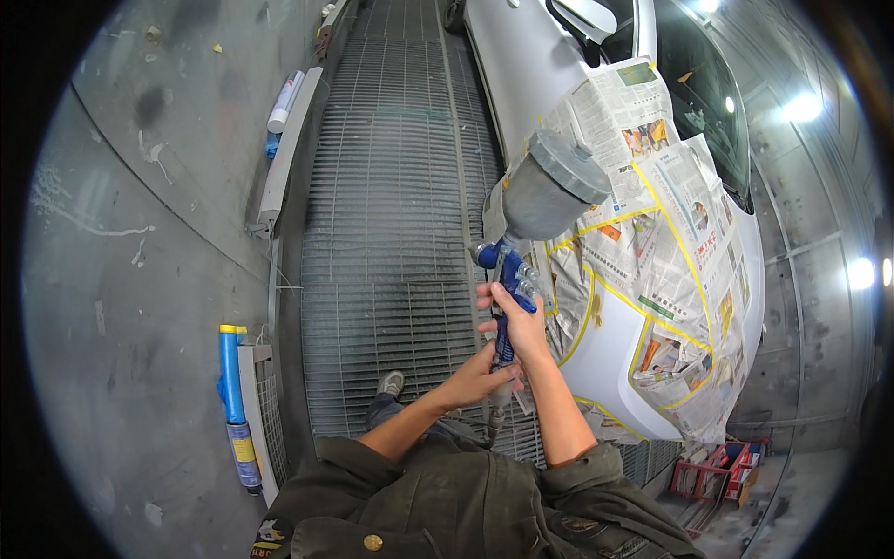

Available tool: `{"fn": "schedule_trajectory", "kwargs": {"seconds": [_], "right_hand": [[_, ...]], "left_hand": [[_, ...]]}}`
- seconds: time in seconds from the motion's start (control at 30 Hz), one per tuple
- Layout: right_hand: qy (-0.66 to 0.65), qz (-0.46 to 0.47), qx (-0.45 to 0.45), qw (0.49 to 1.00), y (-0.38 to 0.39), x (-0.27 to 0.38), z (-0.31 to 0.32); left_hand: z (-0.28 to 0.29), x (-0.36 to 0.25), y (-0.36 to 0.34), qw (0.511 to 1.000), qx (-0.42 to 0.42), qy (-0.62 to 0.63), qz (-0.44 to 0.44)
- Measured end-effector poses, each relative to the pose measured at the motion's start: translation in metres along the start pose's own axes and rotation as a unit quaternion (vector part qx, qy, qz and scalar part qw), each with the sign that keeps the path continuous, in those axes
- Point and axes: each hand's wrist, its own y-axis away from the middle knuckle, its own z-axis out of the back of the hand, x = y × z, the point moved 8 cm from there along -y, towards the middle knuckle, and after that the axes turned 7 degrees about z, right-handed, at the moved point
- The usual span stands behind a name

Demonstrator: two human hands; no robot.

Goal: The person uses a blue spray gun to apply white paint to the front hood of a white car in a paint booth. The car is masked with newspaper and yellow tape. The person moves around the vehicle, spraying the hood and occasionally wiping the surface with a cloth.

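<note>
A blue paint spray gun (pixel 509 270) with a grey lidded cup (pixel 554 191) on top stands upright in front of me. My right hand (pixel 521 321) is wrapped round its handle. Just below, my left hand (pixel 480 374) closes on the bottom of the handle, where a hose fitting (pixel 499 401) hangs down. What exactly the left fingers pinch there is partly hidden. Beyond the gun is a white car (pixel 521 61), its bumper (pixel 601 349) bare between sheets of newspaper (pixel 643 252) held by yellow tape.
Underfoot runs a metal floor grating (pixel 386 214). A grey wall (pixel 140 279) with a ledge (pixel 291 154) stands at left, with a white roll (pixel 284 102) on it. Blue rolls (pixel 231 373) lean lower down. A red crate (pixel 703 477) sits at lower right; bright lamps (pixel 803 107) shine beyond the car.
</note>
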Motion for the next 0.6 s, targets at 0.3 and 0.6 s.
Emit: {"fn": "schedule_trajectory", "kwargs": {"seconds": [0.3,0.6], "right_hand": [[0.28,0.142,-0.033,0.949,0.004,0.03,0.032],[0.5,0.334,0.001,0.799,0.016,0.091,0.019]], "left_hand": [[-0.001,0.009,0.001,0.999,-0.041,-0.012,0.027],[0.003,0.007,0.001,0.996,-0.065,0.006,0.058]]}}
